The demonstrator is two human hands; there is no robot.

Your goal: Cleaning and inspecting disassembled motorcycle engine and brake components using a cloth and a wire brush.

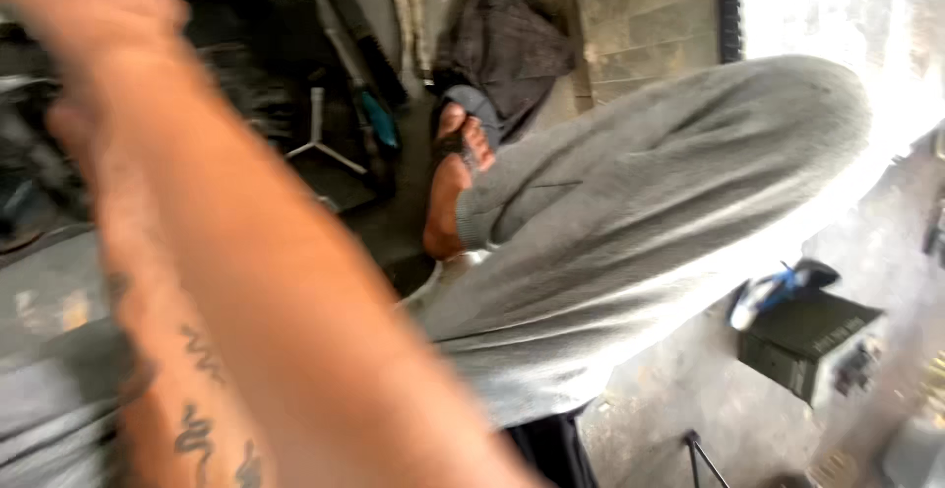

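Blurred bare tattooed forearm [226, 330] runs lower centre to upper left; hand off-frame, prob. left; fingers' state: cannot tell. Grey-trousered leg [630, 222] alongside, right.

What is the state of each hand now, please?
Left hand: cannot be told; only a blurred forearm crosses the view and its side is unclear.
Right hand: not in view.

A dark green metal box [807, 342] sits on the concrete floor [679, 390], a blue-and-white object [773, 289] resting just beside its top. A grey cloth bag [507, 45] leans against the brick wall [650, 15].
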